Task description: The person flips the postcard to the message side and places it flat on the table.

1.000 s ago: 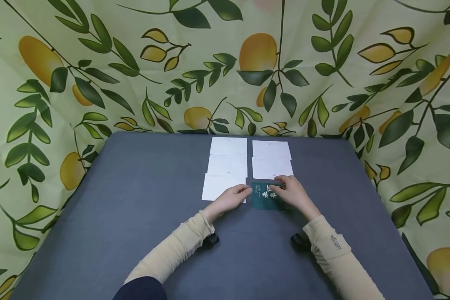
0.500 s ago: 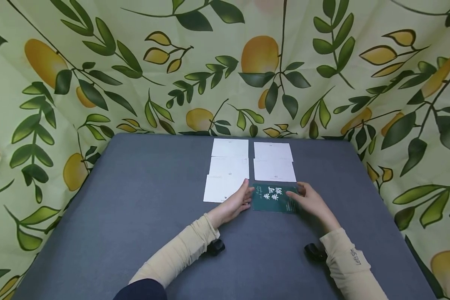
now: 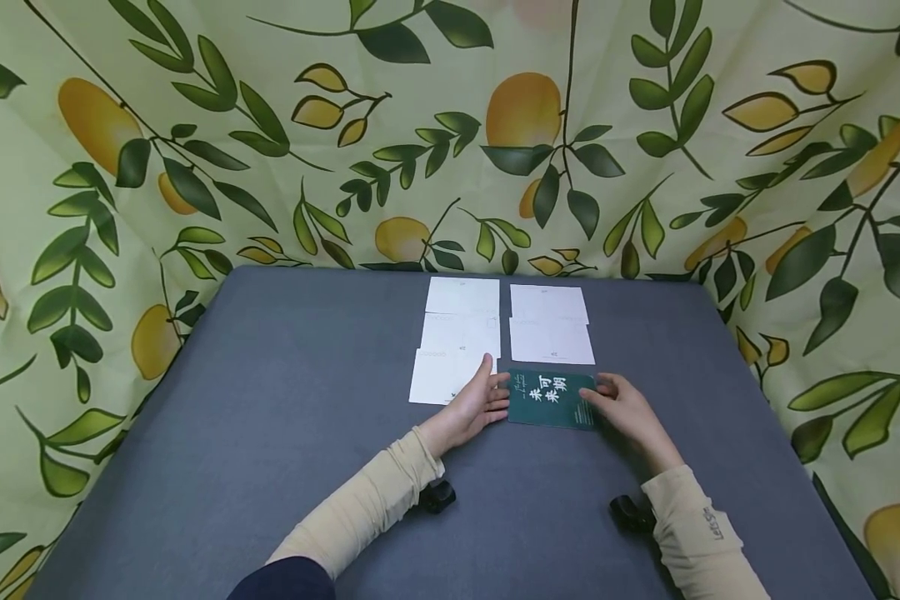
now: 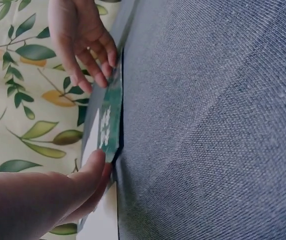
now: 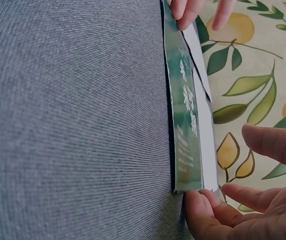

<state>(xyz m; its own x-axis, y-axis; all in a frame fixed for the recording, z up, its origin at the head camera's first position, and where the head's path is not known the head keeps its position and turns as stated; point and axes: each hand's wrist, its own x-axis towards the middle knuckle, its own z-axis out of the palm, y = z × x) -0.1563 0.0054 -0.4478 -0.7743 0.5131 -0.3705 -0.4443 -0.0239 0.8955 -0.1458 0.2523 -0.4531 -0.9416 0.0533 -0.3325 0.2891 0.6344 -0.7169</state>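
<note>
A green postcard (image 3: 551, 404) with white lettering lies on the dark grey table, below the right column of white cards. My left hand (image 3: 468, 408) is at its left end, fingers straight against the short edge and thumb raised away. At the opposite end, my right hand (image 3: 633, 412) has its fingertips right at the short edge. The right wrist view shows fingertips (image 5: 198, 207) of that hand touching the end of the postcard, with other fingers spread. In the left wrist view, the left hand (image 4: 58, 192) meets the near end while the right hand (image 4: 83, 40) hangs loosely beyond.
White cards (image 3: 465, 296) with small printed marks form a left column of three, the lowest partly hidden by my left hand. Two more white cards (image 3: 551, 340) make the right column. Behind the table (image 3: 307, 400) hangs a leaf-and-fruit patterned cloth (image 3: 435, 133).
My right hand has moved right, from over the postcard to its right edge, uncovering the lettering. The left hand's fingers have straightened and its thumb has lifted. The postcard has barely shifted.
</note>
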